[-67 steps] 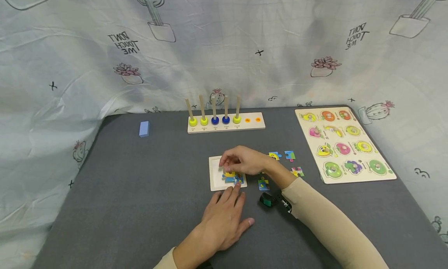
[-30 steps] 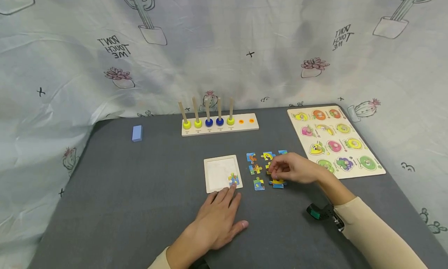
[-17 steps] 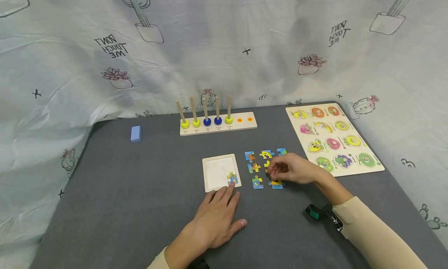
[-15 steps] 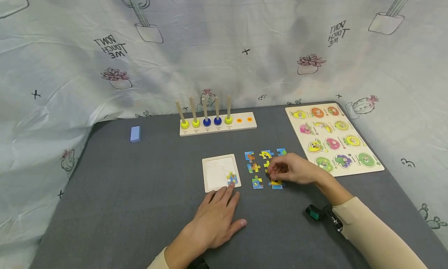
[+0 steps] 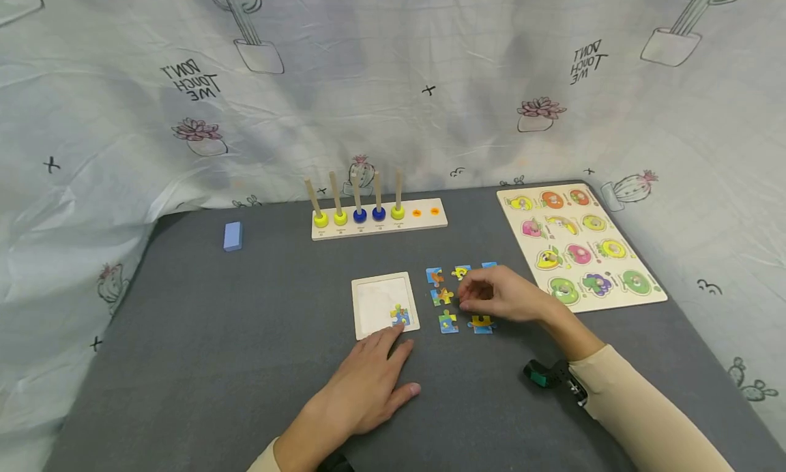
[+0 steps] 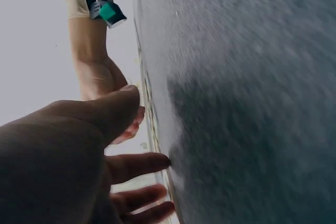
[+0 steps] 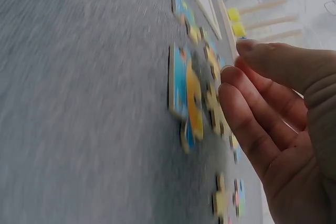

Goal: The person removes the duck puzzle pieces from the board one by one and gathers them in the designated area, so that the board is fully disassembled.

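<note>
A shallow white square tray (image 5: 373,301) holds one small jigsaw piece (image 5: 401,316) in its near right corner. My left hand (image 5: 362,387) lies with its fingers extended, fingertips at the tray's near edge. Over several loose jigsaw pieces right of the tray, my right hand (image 5: 506,295) hovers with thumb and fingers loosely bent. The right wrist view shows nothing between those fingertips. Just below that hand lies a blue and orange jigsaw piece (image 7: 184,87), apart from the fingers. Some pieces in the group are hidden under the hand in the head view.
Behind the tray stands a wooden peg board (image 5: 379,225) with upright sticks and yellow and blue rings. A fruit puzzle board (image 5: 580,247) lies at the right. At the far left is a blue block (image 5: 233,237). Patterned cloth (image 5: 393,83) hangs behind the table.
From above the tray, my right hand has moved right to the loose pieces, and one fewer piece lies in the tray. Lately it has shifted slightly left. The left hand keeps its place.
</note>
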`<state>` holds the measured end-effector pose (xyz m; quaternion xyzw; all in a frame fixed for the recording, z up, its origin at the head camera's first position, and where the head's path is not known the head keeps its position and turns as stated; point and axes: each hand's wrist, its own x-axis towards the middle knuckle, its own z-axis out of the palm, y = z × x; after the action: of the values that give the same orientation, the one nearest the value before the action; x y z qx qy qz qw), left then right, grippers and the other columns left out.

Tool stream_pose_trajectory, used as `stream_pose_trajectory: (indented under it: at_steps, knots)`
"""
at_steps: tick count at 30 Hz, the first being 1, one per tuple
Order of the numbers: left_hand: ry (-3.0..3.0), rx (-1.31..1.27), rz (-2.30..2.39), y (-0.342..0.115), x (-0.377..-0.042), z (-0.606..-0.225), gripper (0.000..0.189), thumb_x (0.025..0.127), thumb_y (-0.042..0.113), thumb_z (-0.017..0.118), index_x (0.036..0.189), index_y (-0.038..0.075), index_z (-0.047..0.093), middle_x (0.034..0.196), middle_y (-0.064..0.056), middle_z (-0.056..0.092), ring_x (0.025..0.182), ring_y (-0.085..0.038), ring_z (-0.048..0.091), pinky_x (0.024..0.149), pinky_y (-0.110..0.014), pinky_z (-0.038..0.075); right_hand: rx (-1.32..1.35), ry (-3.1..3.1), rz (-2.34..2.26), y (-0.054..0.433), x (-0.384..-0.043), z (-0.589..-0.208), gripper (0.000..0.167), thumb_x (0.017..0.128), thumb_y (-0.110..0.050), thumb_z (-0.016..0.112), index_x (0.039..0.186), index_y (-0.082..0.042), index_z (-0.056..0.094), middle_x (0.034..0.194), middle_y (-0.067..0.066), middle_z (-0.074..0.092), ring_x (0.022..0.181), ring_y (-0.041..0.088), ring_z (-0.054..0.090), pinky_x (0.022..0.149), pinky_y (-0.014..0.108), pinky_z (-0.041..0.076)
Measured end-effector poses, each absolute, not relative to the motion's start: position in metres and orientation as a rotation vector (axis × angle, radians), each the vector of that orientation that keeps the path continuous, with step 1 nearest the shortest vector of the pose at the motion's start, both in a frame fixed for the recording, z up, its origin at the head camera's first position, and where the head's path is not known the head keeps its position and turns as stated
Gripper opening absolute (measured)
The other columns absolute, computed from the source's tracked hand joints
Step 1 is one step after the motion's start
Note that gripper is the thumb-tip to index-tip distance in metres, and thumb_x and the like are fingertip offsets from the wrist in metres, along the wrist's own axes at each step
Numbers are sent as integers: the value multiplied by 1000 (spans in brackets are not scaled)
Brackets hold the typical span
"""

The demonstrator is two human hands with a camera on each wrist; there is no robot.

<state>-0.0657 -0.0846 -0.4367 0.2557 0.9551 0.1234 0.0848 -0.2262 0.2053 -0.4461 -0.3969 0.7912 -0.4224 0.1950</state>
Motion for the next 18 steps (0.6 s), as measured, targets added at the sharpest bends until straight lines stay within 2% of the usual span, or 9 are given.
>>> stream_pose_trajectory:
  at_steps: [6, 11, 18]
  knots:
    - [2866, 786, 533, -102, -70, -439, 55, 101, 45, 63, 142, 9, 58, 151, -11, 48, 139, -29, 47, 108, -49, 46, -1132, 2165, -1186, 177, -227, -445, 10, 95, -12, 75, 104, -8, 71, 95, 1, 72, 83, 17, 72, 77, 31, 59]
    - [2923, 742, 537, -116, -72, -440, 54, 101, 45, 65, 140, 9, 59, 146, -10, 52, 137, -29, 48, 106, -51, 46, -1184, 2104, -1204, 158, -228, -445, 11, 95, -10, 76, 104, -7, 71, 96, 2, 71, 83, 19, 73, 77, 33, 60]
    - [2896, 648, 566, -127, -73, -442, 55, 101, 45, 65, 144, 12, 57, 155, -13, 45, 142, -33, 43, 107, -59, 42, -1183, 2093, -1169, 143, -229, -447, 14, 96, -16, 75, 107, -9, 71, 97, -1, 69, 79, 16, 70, 75, 32, 59]
